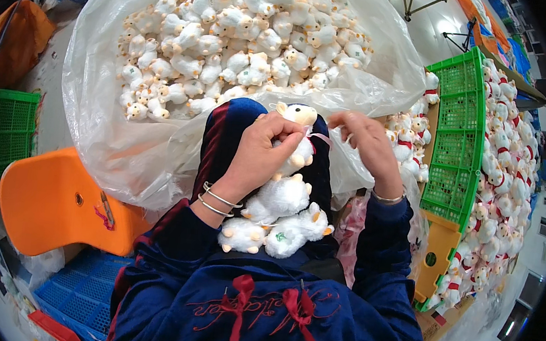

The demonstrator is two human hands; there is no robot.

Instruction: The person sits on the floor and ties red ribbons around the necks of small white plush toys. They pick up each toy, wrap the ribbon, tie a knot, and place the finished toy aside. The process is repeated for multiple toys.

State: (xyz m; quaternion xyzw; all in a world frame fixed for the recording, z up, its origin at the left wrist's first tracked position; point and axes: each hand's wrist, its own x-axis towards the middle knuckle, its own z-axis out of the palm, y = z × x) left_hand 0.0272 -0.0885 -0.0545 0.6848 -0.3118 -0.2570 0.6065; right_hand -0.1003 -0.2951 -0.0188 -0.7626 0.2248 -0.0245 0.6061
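On my lap a small white plush sheep (300, 115) with a cream head stands with its face to the right. My left hand (266, 144) is closed at its neck, thumb and forefinger pressed together. A pale pink ribbon (320, 137) sticks out from the neck toward my right hand (366, 140), which hovers to the right of the toy. Its fingers are slightly curled and apart, with nothing visible in them. Nearer my body, more plush sheep lie on my lap: one (284, 195) below the held toy, another (296, 231) with a green mark, and a third (241, 235) at the left.
Ahead of my knees lies a large clear plastic bag (96, 79) heaped with white plush sheep (233, 40). At the right stands a green crate (452, 143), with many red-scarfed toys (501, 188) beyond it. An orange chair (50, 200) at the left carries a small tool (106, 209).
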